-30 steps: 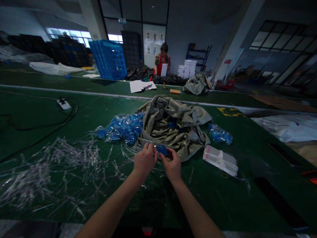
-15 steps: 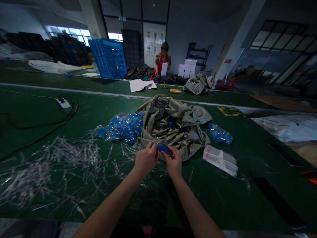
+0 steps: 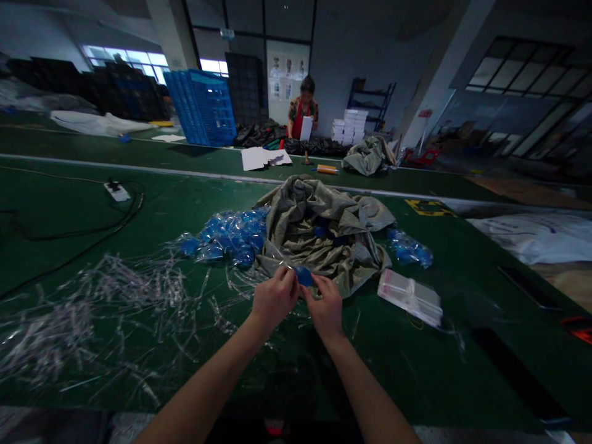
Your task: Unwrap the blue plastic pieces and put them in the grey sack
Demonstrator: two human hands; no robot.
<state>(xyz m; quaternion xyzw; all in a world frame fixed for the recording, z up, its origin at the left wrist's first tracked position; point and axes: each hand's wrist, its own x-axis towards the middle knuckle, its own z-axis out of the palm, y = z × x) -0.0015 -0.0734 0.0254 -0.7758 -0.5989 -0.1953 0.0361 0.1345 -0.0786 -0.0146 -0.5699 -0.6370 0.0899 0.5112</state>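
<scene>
Between both hands is a blue rounded object (image 3: pixel 303 276), with clear film showing along its upper left side. My left hand (image 3: pixel 274 299) is closed at its left end, thumb and fingers pinched together. From the right, my right hand (image 3: pixel 325 303) grips it between thumb and fingers. Just beyond my hands lies an open, crumpled grey-green woven sack (image 3: pixel 296 216) with blue items (image 3: pixel 320 231) inside. To the sack's left sits a pile of blue pieces in clear bags (image 3: pixel 231 234). More bagged blue pieces (image 3: pixel 409 248) lie on its right.
Clear plastic strips (image 3: pixel 134 290) are strewn at left. A tied stack of clear bags (image 3: pixel 411 296) lies at right, near a dark phone-like slab (image 3: pixel 527 287). A power strip (image 3: pixel 117 191) with cables sits far left. Across the table a co-worker (image 3: pixel 303 111) stands holding a white box.
The blue object has turned slightly between my fingers, and clear film now shows above my left fingers. My right hand has shifted slightly to the right.
</scene>
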